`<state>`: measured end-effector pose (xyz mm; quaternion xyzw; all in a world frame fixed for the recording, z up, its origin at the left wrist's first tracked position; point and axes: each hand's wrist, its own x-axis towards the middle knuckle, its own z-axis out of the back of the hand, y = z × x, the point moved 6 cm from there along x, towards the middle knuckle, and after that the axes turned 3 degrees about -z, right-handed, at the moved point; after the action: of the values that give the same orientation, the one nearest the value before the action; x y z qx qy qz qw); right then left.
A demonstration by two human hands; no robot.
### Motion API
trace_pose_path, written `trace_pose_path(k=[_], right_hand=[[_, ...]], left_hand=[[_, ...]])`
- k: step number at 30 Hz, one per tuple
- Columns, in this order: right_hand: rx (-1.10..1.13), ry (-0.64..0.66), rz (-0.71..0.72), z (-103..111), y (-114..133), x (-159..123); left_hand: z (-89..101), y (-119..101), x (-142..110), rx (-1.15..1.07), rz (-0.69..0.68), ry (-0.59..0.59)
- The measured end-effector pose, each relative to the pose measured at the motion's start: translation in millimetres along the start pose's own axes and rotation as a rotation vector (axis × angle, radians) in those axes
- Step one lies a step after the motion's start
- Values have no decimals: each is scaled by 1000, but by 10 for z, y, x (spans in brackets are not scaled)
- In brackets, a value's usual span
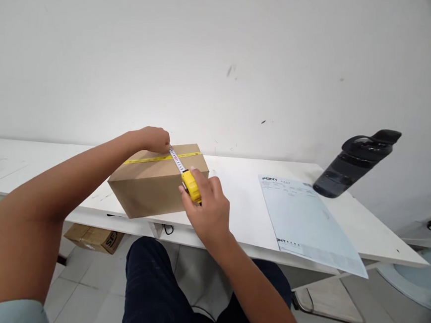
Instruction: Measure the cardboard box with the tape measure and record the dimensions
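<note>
A cardboard box [149,196] with yellow tape across its top sits at the table's front edge, turned at an angle. In my right hand [212,208] is a yellow tape measure [191,185], held by the box's near right corner. Its white blade [176,158] is pulled out and runs slantwise across the top of the box. My left hand [157,139] is closed at the far end of the blade, over the box's back edge. The left fingertips and the tip of the blade are hidden from me.
On the white table [237,208], a printed sheet [304,218] lies to the right and overhangs the front edge. A dark water bottle [353,165] stands by it. Below are a smaller carton [93,238] and my legs. A wall rises behind the table.
</note>
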<state>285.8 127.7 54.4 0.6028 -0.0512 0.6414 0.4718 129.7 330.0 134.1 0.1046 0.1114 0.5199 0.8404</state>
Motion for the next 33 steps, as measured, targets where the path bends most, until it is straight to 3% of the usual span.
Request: trace_pose_path(k=[7, 14, 23, 28, 31, 33], right_hand=[[84, 80, -55, -420, -41, 163], [100, 108, -40, -405, -13, 147], [103, 120, -40, -416, -13, 155], [196, 135, -80, -395, -80, 162], [288, 107, -161, -274, -281, 173], [357, 68, -237, -143, -481, 174]], left_hand=[[-7, 145, -121, -239, 49, 21], [-50, 210, -25, -346, 36, -3], [-182, 278, 9, -552, 75, 117], [-152, 268, -55, -612, 109, 20], [-79, 356, -169, -648, 141, -76], [18, 446, -324, -691, 151, -202]])
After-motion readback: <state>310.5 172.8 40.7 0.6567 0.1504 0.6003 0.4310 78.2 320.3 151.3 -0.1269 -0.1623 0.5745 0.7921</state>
